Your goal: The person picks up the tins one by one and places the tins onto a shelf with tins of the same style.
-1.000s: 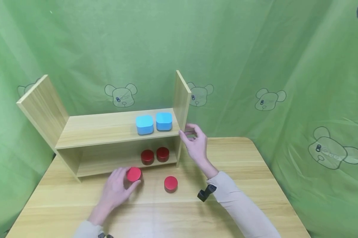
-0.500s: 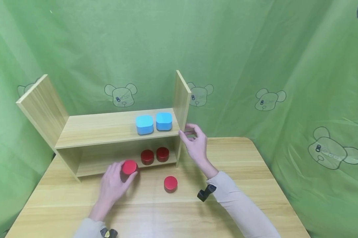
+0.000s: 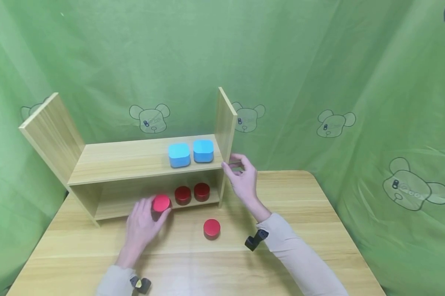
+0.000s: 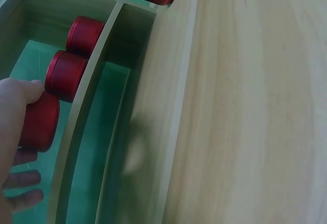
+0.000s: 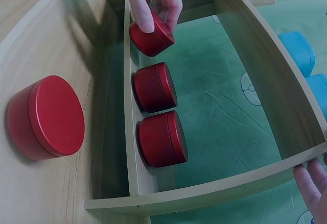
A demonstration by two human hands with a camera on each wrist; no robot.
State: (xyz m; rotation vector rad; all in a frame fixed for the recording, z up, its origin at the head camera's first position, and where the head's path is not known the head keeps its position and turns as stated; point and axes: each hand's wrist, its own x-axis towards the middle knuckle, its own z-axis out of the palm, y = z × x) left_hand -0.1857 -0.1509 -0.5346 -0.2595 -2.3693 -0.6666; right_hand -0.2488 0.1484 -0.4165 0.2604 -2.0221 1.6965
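Observation:
My left hand (image 3: 141, 224) pinches a round red tin (image 3: 161, 202) between thumb and fingers, at the front of the lower level of a wooden shelf (image 3: 126, 164). In the right wrist view this held tin (image 5: 152, 39) leans slightly over the lower board. Beside it, two more red tins (image 3: 183, 195) (image 3: 201, 192) stand in a row toward the right. My right hand (image 3: 244, 181) holds the shelf's right side panel (image 3: 227, 123) near its front edge, thumb in front and fingers at the outer face. Another red tin (image 3: 212, 229) stands on the table before the shelf.
Two blue rounded-square tins (image 3: 179, 155) (image 3: 203, 151) stand on the upper level at the right. The left side panel (image 3: 54, 131) rises above that level. A green curtain (image 3: 281, 74) hangs behind the wooden table (image 3: 289, 197).
My left hand has carried its red tin from over the table up and left to the lower level, in line with the two tins there. My right hand has stayed at the side panel.

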